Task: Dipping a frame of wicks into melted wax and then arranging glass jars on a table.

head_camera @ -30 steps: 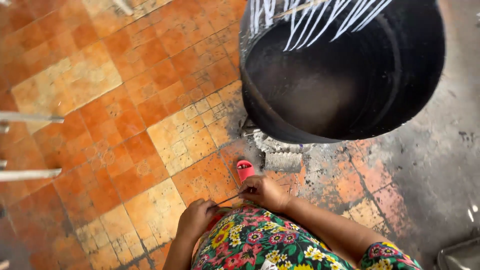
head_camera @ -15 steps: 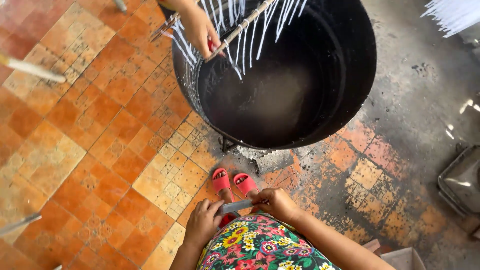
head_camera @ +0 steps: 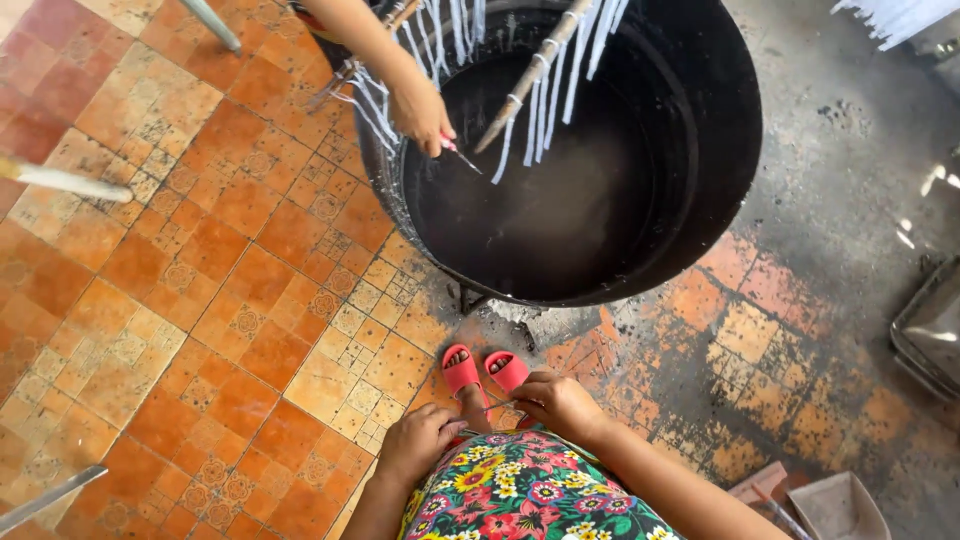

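My left hand [head_camera: 420, 442] rests curled at the hem of my flowered garment [head_camera: 520, 495]. My right hand [head_camera: 560, 402] is closed beside it, pinching what looks like a thin pale strand that runs toward the left hand. Just ahead of both hands are my feet in pink sandals [head_camera: 484, 372]. Beyond them stands a large black pot [head_camera: 700, 170] with dark liquid. Another person's hand [head_camera: 420, 112] reaches over it holding a small tool, among white strands [head_camera: 545, 85] hanging from sticks.
Orange patterned floor tiles [head_camera: 230, 300] spread to the left, and sooty grey ground [head_camera: 850, 190] lies to the right. A metal tray [head_camera: 930, 330] sits at the right edge. Pale rods [head_camera: 60, 180] poke in from the left.
The view has dropped back, so the whole pot and both sandals show. The other person's arm has come lower over the pot. My hands stay together at my lap.
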